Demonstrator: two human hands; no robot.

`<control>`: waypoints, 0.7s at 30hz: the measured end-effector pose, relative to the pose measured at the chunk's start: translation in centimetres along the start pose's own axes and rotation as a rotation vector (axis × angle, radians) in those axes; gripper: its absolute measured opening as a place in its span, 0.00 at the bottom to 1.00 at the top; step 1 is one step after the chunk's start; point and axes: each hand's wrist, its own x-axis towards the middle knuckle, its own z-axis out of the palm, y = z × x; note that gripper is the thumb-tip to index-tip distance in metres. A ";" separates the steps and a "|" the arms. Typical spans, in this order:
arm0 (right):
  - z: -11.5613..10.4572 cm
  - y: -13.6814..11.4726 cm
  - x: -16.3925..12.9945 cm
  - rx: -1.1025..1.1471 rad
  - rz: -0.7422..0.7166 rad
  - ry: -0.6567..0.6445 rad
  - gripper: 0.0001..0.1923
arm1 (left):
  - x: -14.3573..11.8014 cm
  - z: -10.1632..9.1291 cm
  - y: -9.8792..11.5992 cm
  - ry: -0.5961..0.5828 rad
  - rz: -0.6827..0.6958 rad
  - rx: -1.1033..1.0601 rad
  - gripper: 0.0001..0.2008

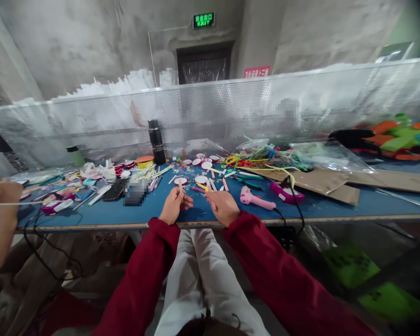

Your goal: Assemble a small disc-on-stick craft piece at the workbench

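My left hand [175, 205] is at the front of the blue table, its thumb and index finger closed on a short flat pale stick [180, 185] that points up. The other fingers curl loosely. My right hand [224, 205] reaches in from the right, its fingertips together over pale and yellow sticks; whether one is pinched is too small to make out. Just past the hands lie two white discs with red rims, a left disc [181, 180] and a right disc [201, 179]. A purple-pink stick [198, 189] lies between the hands.
A pink glue gun [255, 199] and a purple box [287, 192] with a black cable lie right. Behind them are green-handled pliers [248, 181], coloured cords [266, 156] and cardboard [311, 179]. A black bottle [156, 142] stands at the back. Another person's hand [3, 200] is far left.
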 end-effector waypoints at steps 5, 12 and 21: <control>-0.2 -0.3 -0.2 0.003 0.008 0.022 0.15 | -0.3 0.2 0.0 -0.004 0.086 0.116 0.20; -0.9 -0.6 0.0 0.065 -0.011 0.057 0.15 | -0.2 0.0 -0.2 0.021 0.116 0.147 0.12; -0.1 -3.1 1.4 1.048 0.550 0.400 0.13 | 0.3 -0.2 -0.2 -0.006 0.177 0.222 0.16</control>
